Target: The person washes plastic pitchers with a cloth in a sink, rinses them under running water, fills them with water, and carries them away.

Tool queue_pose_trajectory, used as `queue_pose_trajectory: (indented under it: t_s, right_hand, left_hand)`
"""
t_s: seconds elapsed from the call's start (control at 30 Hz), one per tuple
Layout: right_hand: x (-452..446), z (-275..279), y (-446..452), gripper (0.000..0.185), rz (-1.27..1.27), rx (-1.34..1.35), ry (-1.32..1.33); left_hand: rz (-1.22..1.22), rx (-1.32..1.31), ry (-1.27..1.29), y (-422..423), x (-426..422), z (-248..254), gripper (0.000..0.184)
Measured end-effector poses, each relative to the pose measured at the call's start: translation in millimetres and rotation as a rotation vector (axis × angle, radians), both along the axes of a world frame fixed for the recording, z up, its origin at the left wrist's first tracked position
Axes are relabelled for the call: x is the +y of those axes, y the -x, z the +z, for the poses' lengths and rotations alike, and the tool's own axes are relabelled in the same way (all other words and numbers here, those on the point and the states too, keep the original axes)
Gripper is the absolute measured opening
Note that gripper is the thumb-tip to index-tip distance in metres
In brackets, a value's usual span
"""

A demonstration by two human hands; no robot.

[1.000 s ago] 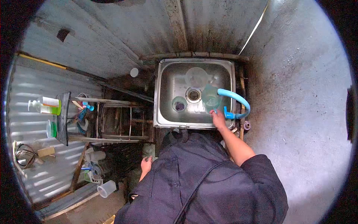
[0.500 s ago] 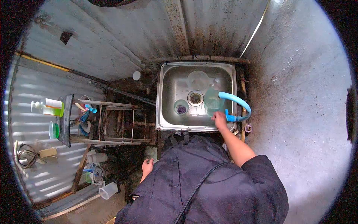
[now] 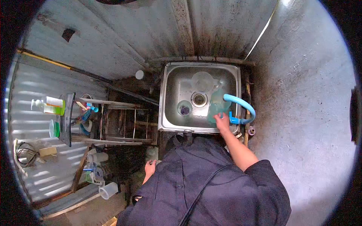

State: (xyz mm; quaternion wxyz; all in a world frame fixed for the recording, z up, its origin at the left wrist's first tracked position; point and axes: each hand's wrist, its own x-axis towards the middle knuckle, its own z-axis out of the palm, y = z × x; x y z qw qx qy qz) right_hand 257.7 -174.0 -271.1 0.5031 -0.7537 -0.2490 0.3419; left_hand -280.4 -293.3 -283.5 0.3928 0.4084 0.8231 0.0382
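A stainless steel sink point(image 3: 163, 126) lies in front of me. My right hand point(image 3: 222, 121), with fingers closed, grips the near edge of a translucent green plastic container point(image 3: 218, 101), which looks tilted under the end of a blue curved faucet point(image 3: 245, 103). At the sink's left is a clear cup point(image 3: 184, 103) with something dark purple in it. A round translucent bowl point(image 3: 202, 81) rests at the back, beyond the drain point(image 3: 199, 99). Low at my left side hangs my left hand point(image 3: 150, 168), its fingers loosely curled in, and I see nothing in it.
A slatted rack point(image 3: 124, 141) stands left of the sink. On its dark end board point(image 3: 68, 119) are a soap pump bottle point(image 3: 52, 106) and a green-and-clear tub point(image 3: 54, 129). Plastic cups point(image 3: 109, 191) hang lower left. A grey wall point(image 3: 301, 94) closes the right side.
My right hand has shifted slightly up onto the green container, which now looks more tilted. The view has moved a little. My left hand stays at my side.
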Motion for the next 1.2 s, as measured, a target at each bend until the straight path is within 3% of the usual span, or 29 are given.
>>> queue_pose_trajectory:
  t_s: [0.07,0.17,0.3,0.4,0.5,0.57,0.77,0.97,1.2]
  right_hand:
    - [0,54,7,0.025,-0.004,0.093,-0.024]
    - [-6,43,3,0.028,0.043,0.045,0.07]
    - [-9,68,1,0.025,0.128,0.06,-0.011]
    - [-7,88,3,0.026,0.135,0.032,-0.073]
    - [-3,103,4,0.024,0.16,0.034,-0.112]
    - [-2,106,5,0.022,0.191,0.093,-0.161]
    - [-1,117,1,0.024,0.207,0.238,-0.193]
    - [-2,143,8,0.023,0.205,0.223,-0.284]
    - [-8,135,9,0.029,0.174,0.176,-0.252]
  left_hand:
    - [-0.026,0.072,0.015,-17,6,19,0.061]
    - [-0.098,0.132,0.035,-35,17,49,0.061]
    - [-0.064,0.133,0.069,-53,27,67,0.061]
    - [0.033,-0.012,-0.075,-14,8,-6,0.061]
    - [0.006,0.078,0.023,-67,29,79,0.06]
    - [-0.03,0.105,0.039,-68,31,84,0.06]
    - [-0.041,0.099,0.028,-56,26,69,0.059]
    - [-0.054,0.111,0.005,-49,25,65,0.058]
    - [-0.07,0.142,0.001,-49,26,67,0.056]
